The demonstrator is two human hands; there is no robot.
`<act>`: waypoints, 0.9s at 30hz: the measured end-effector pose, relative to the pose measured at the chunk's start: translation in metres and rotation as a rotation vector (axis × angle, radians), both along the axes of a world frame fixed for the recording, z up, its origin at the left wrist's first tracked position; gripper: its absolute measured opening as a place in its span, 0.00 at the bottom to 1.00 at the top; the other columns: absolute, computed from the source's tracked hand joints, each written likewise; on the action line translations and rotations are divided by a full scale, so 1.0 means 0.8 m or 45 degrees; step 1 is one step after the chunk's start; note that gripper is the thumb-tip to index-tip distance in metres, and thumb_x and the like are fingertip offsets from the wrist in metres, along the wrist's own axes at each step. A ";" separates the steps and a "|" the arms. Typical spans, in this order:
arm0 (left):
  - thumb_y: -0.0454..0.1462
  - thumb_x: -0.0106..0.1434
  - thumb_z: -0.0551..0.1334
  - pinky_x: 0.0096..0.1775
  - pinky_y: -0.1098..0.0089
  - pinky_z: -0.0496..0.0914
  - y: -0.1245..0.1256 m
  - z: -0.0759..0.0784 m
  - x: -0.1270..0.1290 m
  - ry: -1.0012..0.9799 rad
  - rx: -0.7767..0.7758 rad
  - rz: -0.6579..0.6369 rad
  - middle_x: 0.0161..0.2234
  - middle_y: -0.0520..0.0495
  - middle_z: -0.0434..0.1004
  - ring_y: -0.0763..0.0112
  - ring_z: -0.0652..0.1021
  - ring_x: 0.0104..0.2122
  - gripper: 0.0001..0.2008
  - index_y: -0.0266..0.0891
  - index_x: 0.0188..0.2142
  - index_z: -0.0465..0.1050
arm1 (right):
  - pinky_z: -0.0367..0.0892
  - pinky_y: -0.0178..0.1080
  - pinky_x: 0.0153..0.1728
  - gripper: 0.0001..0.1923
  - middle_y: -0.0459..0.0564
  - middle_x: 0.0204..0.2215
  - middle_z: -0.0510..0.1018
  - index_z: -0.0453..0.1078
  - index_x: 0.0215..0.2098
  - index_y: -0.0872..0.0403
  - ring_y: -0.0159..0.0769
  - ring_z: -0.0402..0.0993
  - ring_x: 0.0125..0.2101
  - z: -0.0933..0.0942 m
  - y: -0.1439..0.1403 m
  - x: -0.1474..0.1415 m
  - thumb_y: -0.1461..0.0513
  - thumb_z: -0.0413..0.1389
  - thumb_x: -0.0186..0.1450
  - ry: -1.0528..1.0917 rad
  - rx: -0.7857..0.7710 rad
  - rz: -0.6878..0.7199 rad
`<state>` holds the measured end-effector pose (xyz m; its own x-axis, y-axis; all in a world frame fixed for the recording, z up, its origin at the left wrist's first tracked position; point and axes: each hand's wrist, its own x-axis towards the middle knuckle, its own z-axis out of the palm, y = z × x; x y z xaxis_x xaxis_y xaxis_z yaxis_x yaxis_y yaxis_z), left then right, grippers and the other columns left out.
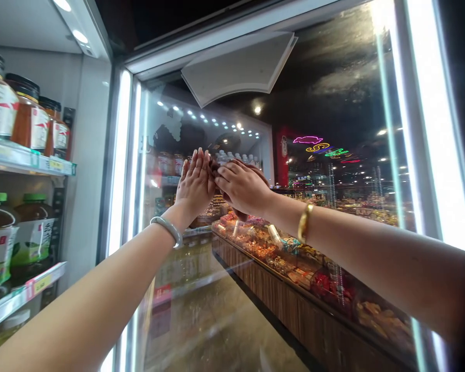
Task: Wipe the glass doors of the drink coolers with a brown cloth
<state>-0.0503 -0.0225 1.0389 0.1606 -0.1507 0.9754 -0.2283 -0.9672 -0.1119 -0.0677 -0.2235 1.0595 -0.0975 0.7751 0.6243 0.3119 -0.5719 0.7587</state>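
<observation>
My two bare hands meet near the centre of the view, in front of a large glass panel (217, 320), which fills the space from 10 o'clock round to 5. My left hand (196, 181), reaching up from 7 o'clock, is released and flat, its straight fingers pointing to 12 and its back towards me. My right hand (242, 186) comes in from 4 o'clock, its gently bent fingers pointing to 10, just beside the left; its palm is hidden, so I cannot tell whether it grasps anything. Dark brown shapes show behind it, too unclear to name. A pale bangle (168, 230) circles my left wrist, a gold bangle (305, 223) my right forearm.

At 10 o'clock, dark-lidded jars (34, 121) line a shelf; at 8, green-lidded bottles (33, 232) stand on another. Bright light strips (118, 160) run up the panel's sides, at 9 and 3. A white fan-shaped panel (238, 67) sits at 12, coloured neon outlines (318, 147) glow at 2, and a wood-sided counter (279, 294) heaped with goods shows from 4 to 5.
</observation>
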 end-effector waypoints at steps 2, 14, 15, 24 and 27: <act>0.39 0.72 0.46 0.75 0.53 0.41 0.010 -0.006 0.000 0.000 0.046 0.007 0.77 0.38 0.41 0.59 0.45 0.76 0.36 0.28 0.76 0.43 | 0.66 0.57 0.67 0.20 0.55 0.63 0.73 0.71 0.61 0.52 0.52 0.65 0.64 -0.005 -0.021 -0.001 0.59 0.54 0.73 0.004 -0.052 -0.030; 0.41 0.72 0.44 0.75 0.53 0.42 0.056 -0.011 -0.006 -0.009 0.006 0.067 0.77 0.38 0.40 0.59 0.45 0.76 0.36 0.28 0.76 0.43 | 0.61 0.57 0.71 0.21 0.55 0.63 0.72 0.71 0.62 0.52 0.52 0.64 0.66 0.030 0.071 0.012 0.62 0.49 0.74 -0.009 0.071 -0.004; 0.41 0.72 0.44 0.75 0.53 0.42 0.060 -0.015 -0.006 -0.001 -0.002 0.067 0.77 0.38 0.41 0.59 0.45 0.76 0.36 0.29 0.76 0.43 | 0.61 0.55 0.71 0.20 0.54 0.62 0.72 0.71 0.61 0.52 0.51 0.65 0.65 0.019 0.064 0.012 0.61 0.50 0.74 -0.022 -0.022 -0.006; 0.40 0.73 0.43 0.75 0.53 0.41 0.084 -0.029 -0.013 0.008 -0.019 0.106 0.77 0.40 0.39 0.60 0.44 0.76 0.35 0.30 0.76 0.41 | 0.68 0.63 0.65 0.23 0.60 0.64 0.70 0.69 0.64 0.55 0.59 0.63 0.66 0.085 0.081 0.020 0.62 0.52 0.72 0.064 0.346 0.013; 0.41 0.73 0.44 0.75 0.54 0.40 0.094 -0.035 -0.013 0.010 -0.027 0.105 0.77 0.42 0.38 0.62 0.42 0.76 0.36 0.33 0.77 0.39 | 0.62 0.59 0.70 0.22 0.58 0.63 0.72 0.70 0.63 0.56 0.56 0.65 0.66 0.062 0.126 0.022 0.62 0.52 0.72 0.017 0.147 0.012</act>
